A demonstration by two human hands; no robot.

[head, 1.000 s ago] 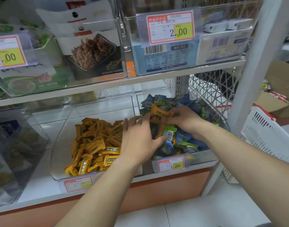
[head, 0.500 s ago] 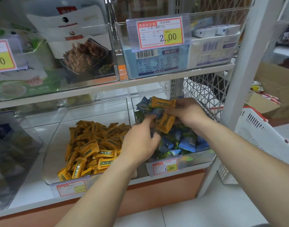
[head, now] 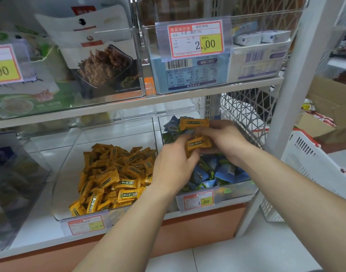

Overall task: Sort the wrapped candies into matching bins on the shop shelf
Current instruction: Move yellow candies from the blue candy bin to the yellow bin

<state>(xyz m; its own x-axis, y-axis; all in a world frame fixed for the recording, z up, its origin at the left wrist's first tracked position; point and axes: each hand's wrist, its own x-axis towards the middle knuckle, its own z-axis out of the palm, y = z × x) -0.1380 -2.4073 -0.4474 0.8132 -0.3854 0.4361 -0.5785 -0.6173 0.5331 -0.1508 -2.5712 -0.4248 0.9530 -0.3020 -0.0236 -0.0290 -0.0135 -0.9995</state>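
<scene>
The upper orange candy (head: 194, 123) is in the right hand (head: 225, 140), fingers curled narrowly round its end. The lower orange candy (head: 198, 144) is pinched by the left hand (head: 174, 165). Both hang just above the blue-candy bin (head: 240, 188), clear of its blue and green candies (head: 221, 173), probably because they are strays there. The matching orange-candy bin (head: 66, 173) stands just left of the blue-candy bin, so a short carry across should do.
</scene>
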